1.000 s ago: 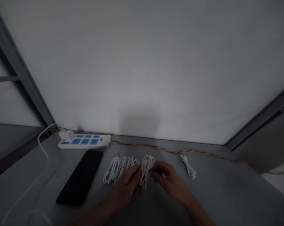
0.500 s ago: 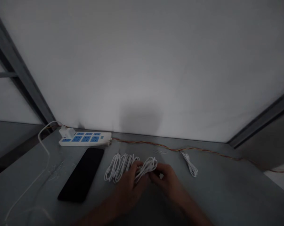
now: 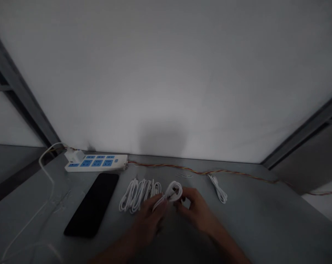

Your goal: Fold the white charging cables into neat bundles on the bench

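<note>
Above the near edge of the grey counter (image 3: 265,209), near its middle, the person lifts a loose white rubber cable coil (image 3: 172,192) a little over the surface. Its long axis goes from lower left to upper right, and its loop points up and to the right, away from the person. The fingers (image 3: 157,201) of the left hand (image 3: 149,220) are closed on the strand at the lower left of the coil. The right hand (image 3: 197,209) is at the loop's right side with curled fingers (image 3: 183,201), but the picture is dark, so I cannot tell surely if they grip it.

For good handling, it is better to pinch the loops together firmly, so the strands do not slip apart.

Just left of the hands lies a row of white cable bundles (image 3: 139,196), and to the right a smaller white cable bundle (image 3: 218,189). Further left is a black smartphone (image 3: 91,205). Along the far edge sit a white-and-blue power strip (image 3: 95,162) with a white plug adapter (image 3: 74,156), and a twisted orange wire (image 3: 199,171).
</note>
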Action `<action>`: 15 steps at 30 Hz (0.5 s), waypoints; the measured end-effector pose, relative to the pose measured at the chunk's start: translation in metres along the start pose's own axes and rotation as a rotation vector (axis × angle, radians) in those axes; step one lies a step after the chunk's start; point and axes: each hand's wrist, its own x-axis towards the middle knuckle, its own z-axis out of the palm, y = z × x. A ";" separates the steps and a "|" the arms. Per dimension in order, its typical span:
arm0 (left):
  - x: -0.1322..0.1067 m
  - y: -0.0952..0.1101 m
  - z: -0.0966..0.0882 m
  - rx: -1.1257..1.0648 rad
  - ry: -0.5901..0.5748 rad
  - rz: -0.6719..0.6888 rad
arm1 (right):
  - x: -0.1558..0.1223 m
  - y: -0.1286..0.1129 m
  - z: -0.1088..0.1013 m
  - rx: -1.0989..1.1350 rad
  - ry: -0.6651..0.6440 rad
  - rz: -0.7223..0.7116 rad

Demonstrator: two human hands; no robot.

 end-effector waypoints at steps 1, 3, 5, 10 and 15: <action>0.001 0.002 0.000 -0.023 -0.019 -0.008 | 0.000 0.000 -0.001 -0.002 -0.004 -0.007; 0.002 0.006 -0.001 -0.040 -0.039 -0.005 | 0.001 0.000 -0.003 0.023 -0.004 -0.007; 0.003 0.009 -0.005 -0.048 -0.026 0.013 | 0.002 -0.001 -0.006 0.105 -0.005 0.020; 0.006 0.007 -0.012 0.011 -0.020 0.066 | 0.008 -0.002 -0.007 0.395 -0.003 0.111; 0.005 0.006 -0.014 0.135 -0.063 0.132 | 0.010 0.001 0.001 0.478 -0.220 0.156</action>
